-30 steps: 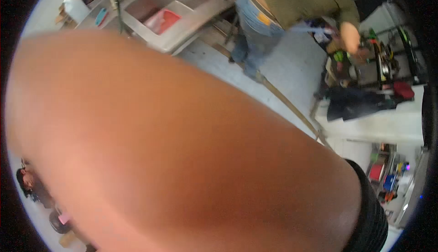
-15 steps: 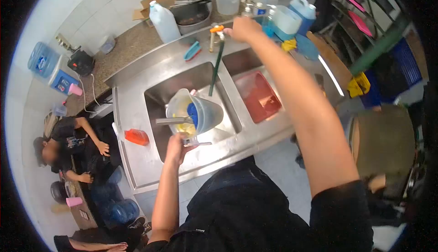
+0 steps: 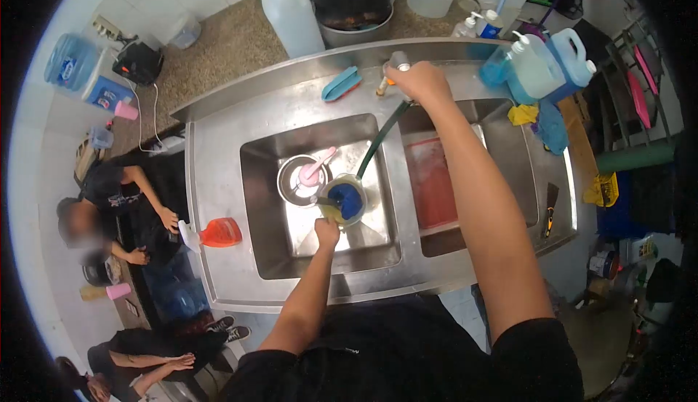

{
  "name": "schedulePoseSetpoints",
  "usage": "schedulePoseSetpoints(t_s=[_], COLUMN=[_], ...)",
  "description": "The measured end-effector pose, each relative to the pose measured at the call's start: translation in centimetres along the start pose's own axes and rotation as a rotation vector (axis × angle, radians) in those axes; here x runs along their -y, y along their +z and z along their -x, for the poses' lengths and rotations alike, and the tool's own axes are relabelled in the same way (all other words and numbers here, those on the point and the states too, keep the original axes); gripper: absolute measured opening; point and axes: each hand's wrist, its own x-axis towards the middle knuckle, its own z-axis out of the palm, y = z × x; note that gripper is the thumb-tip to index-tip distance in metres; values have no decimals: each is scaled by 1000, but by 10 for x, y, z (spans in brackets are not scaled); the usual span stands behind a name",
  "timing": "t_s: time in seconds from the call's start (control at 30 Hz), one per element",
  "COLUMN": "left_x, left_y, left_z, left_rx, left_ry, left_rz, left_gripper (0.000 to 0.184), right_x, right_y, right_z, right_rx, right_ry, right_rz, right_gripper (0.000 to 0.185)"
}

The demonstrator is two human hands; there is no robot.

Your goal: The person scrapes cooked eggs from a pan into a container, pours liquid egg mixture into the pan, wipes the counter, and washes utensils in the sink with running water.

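My left hand (image 3: 329, 232) is closed on the handle side of a translucent plastic pitcher (image 3: 351, 178), held upright low in the left basin. Inside the pitcher is something blue (image 3: 346, 200), its kind unclear. Beside it in the basin stands a round metal bowl (image 3: 284, 192) with a pink utensil (image 3: 310, 174) in it. My right hand (image 3: 424, 83) grips the tap (image 3: 398, 58) at the back of the sink, hiding most of its orange handle. From the tap a dark green hose (image 3: 382, 134) runs down to the pitcher's mouth.
A red tray or board (image 3: 430, 191) lies in the right basin. An orange spray bottle (image 3: 220, 232) and a blue brush (image 3: 342, 84) rest on the steel sink top (image 3: 218, 154). Soap containers (image 3: 534, 78) stand at the back right. Two other people sit on the left.
The pitcher has gone from tilted and raised to upright and lower in the basin, under the hose end. The bowl with the pink utensil now shows. My right hand stays at the tap.
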Motion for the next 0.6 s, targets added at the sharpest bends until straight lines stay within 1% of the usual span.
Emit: schedulePoseSetpoints(t_s=[0.03,0.1,0.13,0.17,0.2,0.27,0.3,0.37,0.4,0.47,0.5,0.57,0.6], left_x=[13,39,44,50,52,41,-4,-103,-86,-51,-45,-40,-36], left_y=[14,33,40,46,44,33,9,-43,-20,24,39,60,67], left_z=[-4,-7,-10,-12,-15,-16,-10,1,-11,-33,-49,-76,-81], left_rx=[57,94,107,45,106,230,50,-325,-135,239,292,396,442], left_ry=[-81,-114,-131,-99,-86,-66,56,305,275,202,124,-34,-22], left_rz=[74,91,105,62,32,-20,8,-5,8,26,-11,-82,-109], left_gripper=[41,41,41,41,39,35,31,26,25,25,24,23,24], right_x=[-3,-6,-9,-14,-17,-22,-21,-20,-20,-15,-11,-13,-14], right_y=[7,14,14,12,13,10,11,21,26,25,23,11,3], right_z=[-5,-12,-16,-18,-17,0,2,2,2,1,-2,-10,-14], right_rx=[-14,-56,-43,-28,-15,-15,-21,-88,-121,-83,-66,68,135], right_ry=[-8,-70,-77,-82,-85,-21,7,-5,-10,-6,-10,-102,-151], right_rz=[-16,4,12,18,21,-10,-23,1,13,-52,-88,70,153], right_gripper=[63,68,67,65,63,57,55,49,46,49,50,44,40])
